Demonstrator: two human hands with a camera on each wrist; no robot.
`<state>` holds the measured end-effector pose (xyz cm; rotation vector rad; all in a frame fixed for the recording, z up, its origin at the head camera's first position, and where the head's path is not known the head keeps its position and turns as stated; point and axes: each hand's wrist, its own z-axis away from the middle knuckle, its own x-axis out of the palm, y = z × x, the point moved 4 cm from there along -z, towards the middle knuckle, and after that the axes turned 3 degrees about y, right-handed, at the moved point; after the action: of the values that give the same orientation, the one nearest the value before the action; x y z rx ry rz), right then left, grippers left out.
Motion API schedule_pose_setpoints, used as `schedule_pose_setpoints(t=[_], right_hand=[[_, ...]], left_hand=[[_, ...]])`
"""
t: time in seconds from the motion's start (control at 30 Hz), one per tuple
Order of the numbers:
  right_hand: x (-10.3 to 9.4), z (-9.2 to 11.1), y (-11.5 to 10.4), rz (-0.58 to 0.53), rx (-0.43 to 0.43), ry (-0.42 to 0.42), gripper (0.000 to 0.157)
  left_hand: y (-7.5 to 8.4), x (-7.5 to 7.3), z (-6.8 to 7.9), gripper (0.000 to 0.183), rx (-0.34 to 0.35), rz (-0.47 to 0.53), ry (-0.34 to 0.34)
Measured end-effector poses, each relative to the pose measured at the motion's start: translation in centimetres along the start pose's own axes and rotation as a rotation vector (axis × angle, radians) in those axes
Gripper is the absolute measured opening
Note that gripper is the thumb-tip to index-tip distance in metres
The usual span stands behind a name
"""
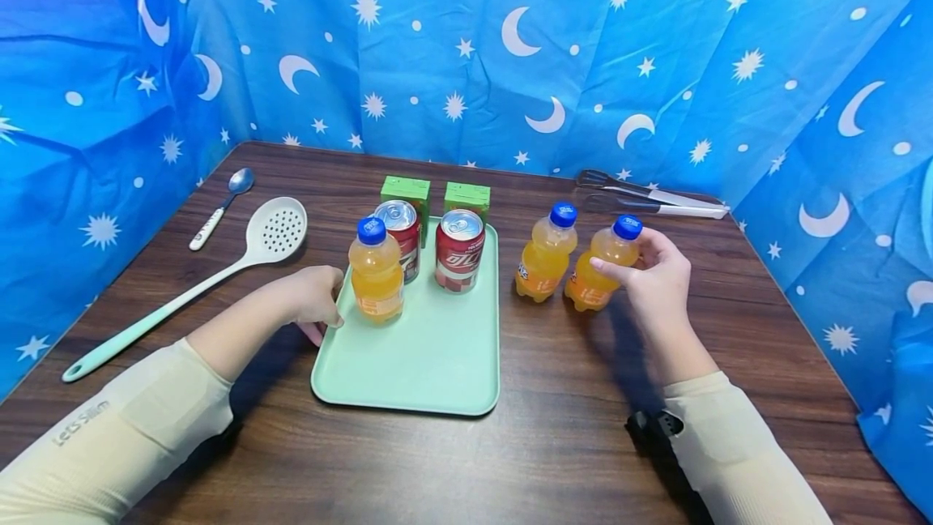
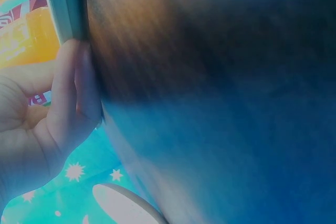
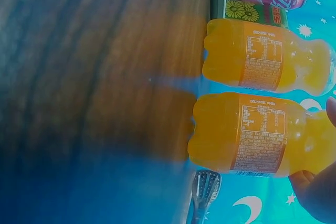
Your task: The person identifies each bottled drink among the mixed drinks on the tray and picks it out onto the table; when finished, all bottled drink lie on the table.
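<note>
My left hand (image 1: 317, 302) grips the left edge of a pale green tray (image 1: 408, 379), and the left wrist view shows the fingers (image 2: 65, 87) at its rim. On the tray stand an orange soda bottle (image 1: 377, 286), two red soda cans (image 1: 461, 253) and two green drink cartons (image 1: 406, 189) behind them. To the right, my right hand (image 1: 659, 274) holds a blue-capped orange soda bottle (image 1: 592, 278) between thumb and fingers around its upper part. Close beside it stands another orange soda bottle (image 1: 543, 262), upright on the table. Its printed label faces the right wrist view.
A slotted skimmer (image 1: 277, 229) with a mint handle and a small spoon (image 1: 219, 209) lie at the left of the wooden table (image 1: 554, 444). Tongs (image 1: 656, 197) lie at the back right. A blue star-and-moon cloth (image 1: 466, 47) hangs behind the table and along both sides.
</note>
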<state>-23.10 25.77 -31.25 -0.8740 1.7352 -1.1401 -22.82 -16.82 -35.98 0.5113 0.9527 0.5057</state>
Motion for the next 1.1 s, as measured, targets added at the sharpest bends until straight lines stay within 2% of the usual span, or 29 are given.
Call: schedule_pose_setpoints(t=[0.3, 0.73, 1.1], right_hand=[[-0.01, 0.13, 0.04, -0.015, 0.018, -0.018, 0.057], [0.11, 0.32, -0.02, 0.015, -0.004, -0.058, 0.062], [-0.41, 0.23, -0.09, 0.095, -0.039, -0.102, 0.067]], left_hand=[[0.08, -0.01, 0.15, 0.033, 0.003, 0.007, 0.001], [0.19, 0.03, 0.44, 0.033, 0.013, 0.005, 0.008], [0.09, -0.02, 0.29, 0.032, 0.004, -0.005, 0.014]])
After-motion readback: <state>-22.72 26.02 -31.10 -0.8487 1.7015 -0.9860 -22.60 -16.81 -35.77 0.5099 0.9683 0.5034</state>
